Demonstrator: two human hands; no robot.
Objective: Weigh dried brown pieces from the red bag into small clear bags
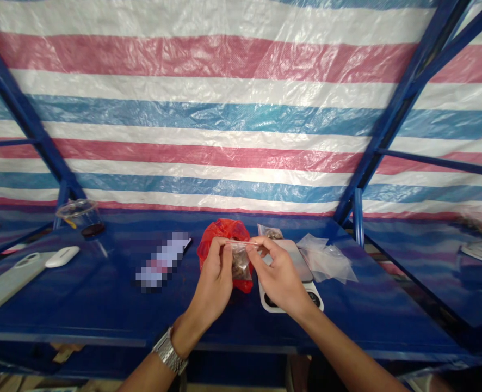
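Observation:
My left hand (214,280) and my right hand (277,275) both pinch the top edge of a small clear plastic bag (240,260) with brown bits inside, held just above the blue table (102,305). Right behind the bag sits a red plastic bag (220,234). Under my right hand lies a small white scale (302,277) with a grey platform. A metal watch is on my left wrist.
A pile of clear empty bags (326,258) lies right of the scale, a filled small bag (269,232) behind it. On the left are a plastic cup (81,216), a white oval object (62,256) and a phone (8,283). Blue frame posts and a striped tarp stand behind.

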